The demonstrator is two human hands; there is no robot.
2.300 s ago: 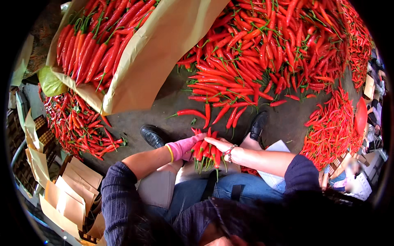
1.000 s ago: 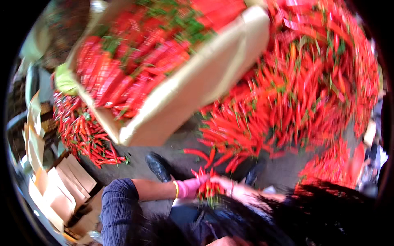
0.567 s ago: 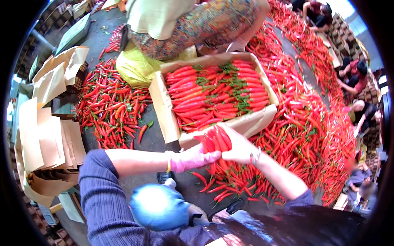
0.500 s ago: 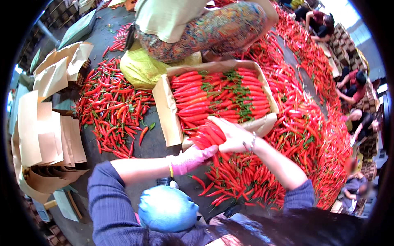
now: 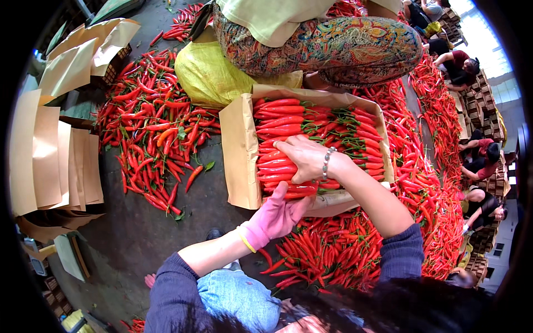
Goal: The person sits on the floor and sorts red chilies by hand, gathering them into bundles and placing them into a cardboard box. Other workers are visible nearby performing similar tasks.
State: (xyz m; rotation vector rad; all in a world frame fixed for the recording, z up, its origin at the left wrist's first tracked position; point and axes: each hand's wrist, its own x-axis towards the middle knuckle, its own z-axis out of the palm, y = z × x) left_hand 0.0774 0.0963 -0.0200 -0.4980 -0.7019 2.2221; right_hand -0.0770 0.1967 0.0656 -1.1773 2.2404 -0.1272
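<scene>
My R hand (image 5: 304, 158), bare w/ a beaded bracelet (image 5: 326, 162), is over the near L part of the box (image 5: 239, 150), palm down, fingers & thumb spread across the red peppers (image 5: 280, 119) there; fingertips touch them, can't tell if any are gripped. My L hand (image 5: 275, 216), in a pink glove w/ a yellow cuff band (image 5: 246, 238), is at the near wall of the box, fingers apart & thumb raised nr the closest peppers; can't tell if the thumb touches. Red peppers fill the box in rows: bodies toward L & R sides, green stems twd the middle, more red b/w. Box is lined w/ brown paper, L flap folded out. Loose pepper pile (image 5: 150, 122) on the floor (image 5: 133, 238) to the L of it, bigger heap (image 5: 344, 250) nr side & R. Beyond the box: yellow bag (image 5: 214, 72) & a co-worker in patterned trousers (image 5: 333, 50), legs bent. Far L: upright brown paper sheets (image 5: 50, 161) in a row. Far R: more people (image 5: 483, 158) beside peppers, stacked crates (image 5: 480, 102) behind. My dark ribbed sleeves (image 5: 402, 252) are pushed up, pale blue denim knee (image 5: 239, 297) below my L arm.
</scene>
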